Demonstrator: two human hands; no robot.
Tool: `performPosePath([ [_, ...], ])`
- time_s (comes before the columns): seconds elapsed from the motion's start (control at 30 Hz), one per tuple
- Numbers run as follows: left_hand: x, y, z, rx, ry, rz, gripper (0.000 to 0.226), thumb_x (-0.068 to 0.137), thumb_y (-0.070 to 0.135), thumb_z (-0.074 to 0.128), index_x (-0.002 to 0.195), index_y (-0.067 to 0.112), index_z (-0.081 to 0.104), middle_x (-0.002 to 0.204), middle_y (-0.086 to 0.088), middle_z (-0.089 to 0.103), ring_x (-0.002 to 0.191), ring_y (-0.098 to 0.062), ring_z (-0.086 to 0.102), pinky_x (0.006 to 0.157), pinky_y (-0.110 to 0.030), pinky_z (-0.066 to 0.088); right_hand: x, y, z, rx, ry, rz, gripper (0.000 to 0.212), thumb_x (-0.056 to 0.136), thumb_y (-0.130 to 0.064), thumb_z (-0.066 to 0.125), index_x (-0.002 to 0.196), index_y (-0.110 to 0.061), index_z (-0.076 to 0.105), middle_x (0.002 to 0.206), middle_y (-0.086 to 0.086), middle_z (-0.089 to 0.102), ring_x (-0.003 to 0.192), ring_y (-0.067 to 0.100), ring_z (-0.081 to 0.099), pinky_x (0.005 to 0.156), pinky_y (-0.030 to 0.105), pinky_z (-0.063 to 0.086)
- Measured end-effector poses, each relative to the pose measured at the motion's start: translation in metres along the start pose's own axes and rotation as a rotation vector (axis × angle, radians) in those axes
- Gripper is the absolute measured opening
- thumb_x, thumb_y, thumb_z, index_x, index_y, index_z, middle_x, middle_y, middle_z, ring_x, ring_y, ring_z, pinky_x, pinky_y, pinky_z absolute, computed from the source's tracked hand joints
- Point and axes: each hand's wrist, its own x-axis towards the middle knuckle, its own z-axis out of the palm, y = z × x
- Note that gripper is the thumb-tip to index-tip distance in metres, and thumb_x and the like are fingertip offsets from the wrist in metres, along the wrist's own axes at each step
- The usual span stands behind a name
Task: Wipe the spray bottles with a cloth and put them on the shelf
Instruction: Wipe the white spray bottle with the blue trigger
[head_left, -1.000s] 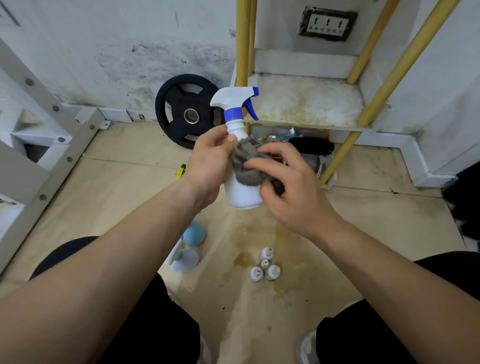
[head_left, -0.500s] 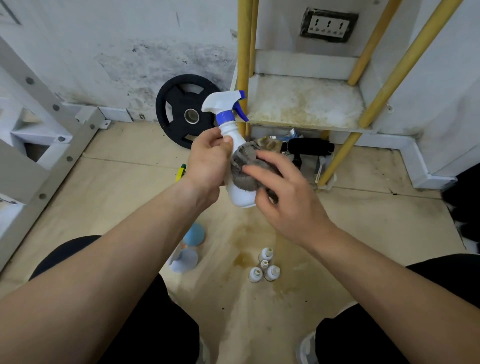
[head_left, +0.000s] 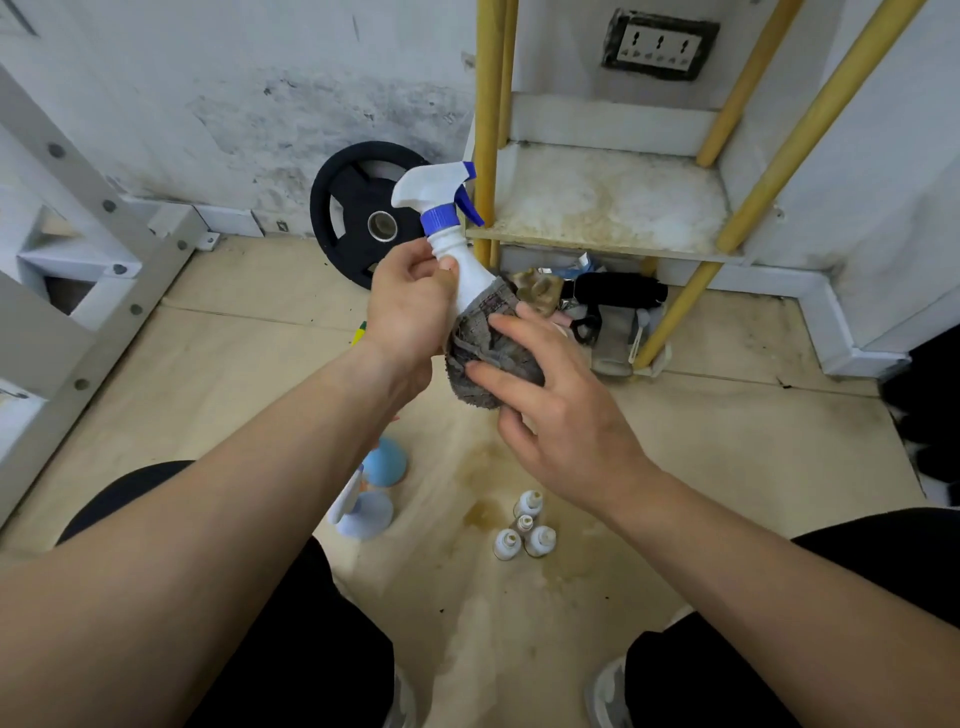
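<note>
A white spray bottle (head_left: 465, 265) with a blue collar and trigger is held tilted in mid-air, its head pointing up and left. My left hand (head_left: 410, 312) grips its neck and shoulder. A grey cloth (head_left: 485, 345) is wrapped round the bottle's body, hiding its lower half. My right hand (head_left: 561, 410) holds the cloth around the body, fingers curved over it. The stained white shelf (head_left: 608, 205) with yellow posts stands just behind the bottle, and its board is bare. Two more spray bottles (head_left: 371, 493), pale blue, lie on the floor under my left forearm.
A black weight plate (head_left: 358, 218) leans on the wall left of the shelf. Clutter, including a black item (head_left: 618, 291), sits under the shelf. Several small white bottles (head_left: 524, 532) stand on the stained wooden floor between my knees. A grey metal frame (head_left: 78, 270) runs along the left.
The bottle has tilted, its head swinging left and its base right. The cloth and my right hand have slid down over the lower body, which is now covered.
</note>
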Motion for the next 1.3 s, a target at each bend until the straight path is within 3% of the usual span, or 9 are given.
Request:
performPosePath([
  [0.13,-0.002,0.003,0.0,0.003,-0.055,0.002,0.026,0.105,0.013,0.052,0.128,0.009,0.061,0.094,0.001,0.071,0.077,-0.014,0.067,0.065,-0.033,0.057,0.01,0.009,-0.008,0.074,0.01,0.016,0.039,0.086,-0.011,0.056,0.123,-0.009,0.072,0.143,0.021,0.05,0.137,0.035,0.047,0.117,0.034,0.036],
  [0.27,-0.007,0.002,0.002,0.016,-0.115,-0.019,0.027,0.105,0.012,0.052,0.131,0.008,0.06,0.102,-0.005,0.073,0.084,-0.018,0.068,0.063,-0.034,0.057,0.027,0.022,-0.016,0.359,0.055,0.334,0.042,0.09,-0.015,0.058,0.131,-0.014,0.067,0.135,0.006,0.056,0.121,0.013,0.056,0.106,0.021,0.043],
  [0.4,-0.007,0.002,-0.001,0.021,-0.047,-0.031,0.026,0.105,0.016,0.053,0.131,0.012,0.057,0.103,-0.001,0.067,0.087,-0.018,0.066,0.073,-0.049,0.059,0.025,0.028,-0.012,0.619,0.033,0.612,0.038,0.1,-0.016,0.057,0.137,-0.023,0.063,0.121,-0.007,0.068,0.109,0.009,0.064,0.096,0.03,0.052],
  [0.5,-0.003,0.004,-0.005,0.007,0.018,-0.054,0.023,0.104,0.018,0.054,0.127,0.014,0.058,0.095,0.004,0.064,0.091,-0.02,0.065,0.08,-0.055,0.059,0.014,0.017,-0.008,0.538,0.02,0.587,0.042,0.098,-0.023,0.06,0.14,-0.025,0.058,0.125,-0.005,0.065,0.116,0.014,0.06,0.1,0.036,0.051],
  [0.6,-0.005,0.003,-0.004,-0.014,0.015,-0.097,0.024,0.104,0.021,0.054,0.127,0.016,0.057,0.107,-0.002,0.067,0.098,-0.026,0.068,0.071,-0.048,0.062,0.011,0.005,-0.007,0.473,-0.026,0.543,0.07,0.085,-0.032,0.079,0.145,-0.023,0.046,0.135,-0.007,0.05,0.122,0.006,0.049,0.098,0.017,0.045],
  [0.7,-0.011,0.002,0.002,-0.031,-0.035,-0.092,0.025,0.103,0.023,0.057,0.127,0.015,0.059,0.101,0.001,0.068,0.091,-0.02,0.069,0.067,-0.042,0.062,0.016,0.005,-0.006,0.385,0.012,0.556,0.091,0.068,-0.042,0.09,0.143,-0.026,0.041,0.137,-0.006,0.046,0.126,0.01,0.045,0.1,0.025,0.046],
  [0.87,-0.02,0.009,-0.004,-0.034,-0.214,-0.116,0.022,0.099,0.025,0.053,0.111,0.02,0.071,0.099,0.003,0.076,0.091,-0.014,0.07,0.073,-0.033,0.06,0.023,0.011,-0.009,0.491,0.063,0.646,0.083,0.065,-0.039,0.088,0.132,-0.037,0.039,0.131,-0.009,0.053,0.117,0.014,0.055,0.089,0.032,0.052],
  [1.07,-0.015,0.002,-0.022,0.182,-0.618,0.038,0.071,0.093,0.005,0.064,0.15,0.041,0.042,0.123,-0.016,0.071,0.115,-0.032,0.065,0.105,-0.046,0.048,0.023,0.022,-0.016,0.711,0.015,0.777,0.084,0.078,-0.023,0.084,0.142,-0.034,0.031,0.118,-0.024,0.049,0.103,0.022,0.066,0.067,0.03,0.053],
  [1.3,-0.018,-0.002,-0.026,0.074,-0.621,-0.003,0.053,0.085,0.023,0.071,0.136,0.021,0.058,0.134,-0.013,0.064,0.12,-0.029,0.066,0.095,-0.043,0.058,0.03,0.018,-0.022,0.976,-0.059,0.777,0.07,0.074,-0.038,0.068,0.138,-0.034,0.039,0.127,0.002,0.055,0.091,0.022,0.067,0.049,0.034,0.051],
])
